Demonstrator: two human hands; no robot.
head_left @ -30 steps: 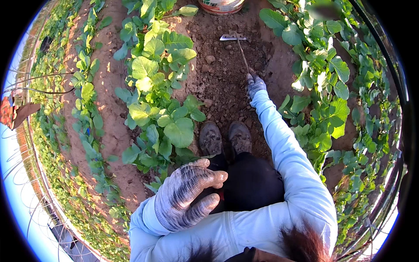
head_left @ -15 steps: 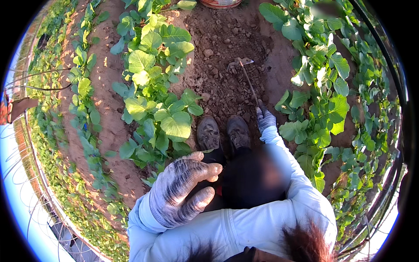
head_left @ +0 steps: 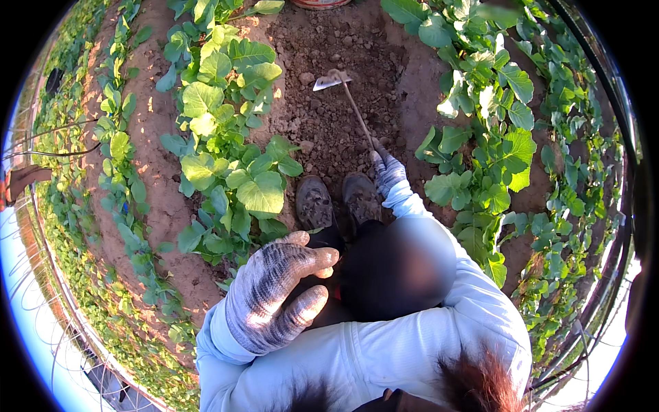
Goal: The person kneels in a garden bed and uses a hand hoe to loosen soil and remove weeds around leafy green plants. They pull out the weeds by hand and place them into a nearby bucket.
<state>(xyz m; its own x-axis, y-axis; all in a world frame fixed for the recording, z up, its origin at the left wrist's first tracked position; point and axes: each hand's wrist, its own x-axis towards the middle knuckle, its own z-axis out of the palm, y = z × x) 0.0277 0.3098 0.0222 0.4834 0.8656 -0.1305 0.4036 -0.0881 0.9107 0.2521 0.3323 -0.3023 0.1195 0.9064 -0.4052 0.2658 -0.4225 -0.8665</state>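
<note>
A grey knitted work glove with a tan coated palm and fingers covers my left hand point(head_left: 276, 292). That hand hangs over my lap with its fingers loosely bent and apart, holding nothing. My right hand point(head_left: 388, 168), gloved alike, is wrapped round the end of a thin wooden handle. The handle belongs to a small hand hoe point(head_left: 355, 110), which slants up and left from my grip. Its pale metal blade point(head_left: 331, 80) is over the loose brown soil point(head_left: 312, 120) of the furrow, ahead of my shoes; whether it touches the ground I cannot tell.
Leafy green plants point(head_left: 261, 192) line the furrow's left side, and another row point(head_left: 508, 158) runs along the right. My dirty shoes point(head_left: 316, 203) stand between them. The base of a reddish bucket-like container point(head_left: 321, 3) shows at the far end.
The hoe has swung to the left, its blade now more broadside and raised a little farther ahead. My right hand has moved slightly left and forward; my left stays bent over my lap.
</note>
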